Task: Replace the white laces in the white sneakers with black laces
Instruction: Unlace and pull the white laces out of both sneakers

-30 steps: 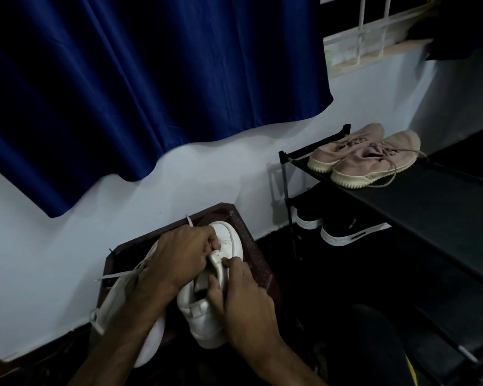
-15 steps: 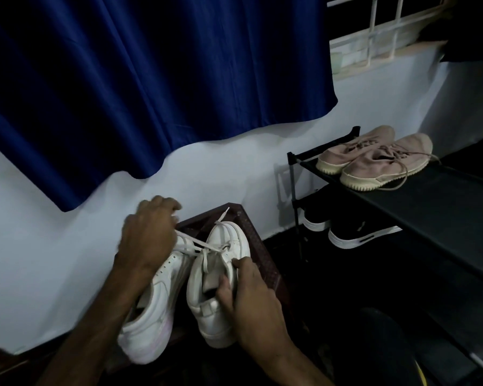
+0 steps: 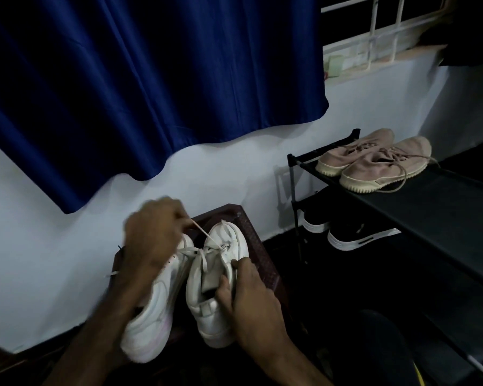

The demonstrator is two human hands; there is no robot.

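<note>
Unlacing judged in hand. Flat white lace (image 3: 200, 231) held taut from the eyelets of the white leather low-top sneaker (image 3: 207, 310) toward 11 o'clock, pinched by the left hand (image 3: 151, 238), fingers curled. Right hand (image 3: 251, 299) curled round the sneaker's collar at 4 o'clock. Sneaker sits over dark-red plastic stool (image 3: 262, 257) — contact unclear. Next — lace to be drawn clear, shoe braced.

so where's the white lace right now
Head view, lower centre: the lace runs from the right sneaker, which the right hand grips, up to the left hand pinching it.
</note>
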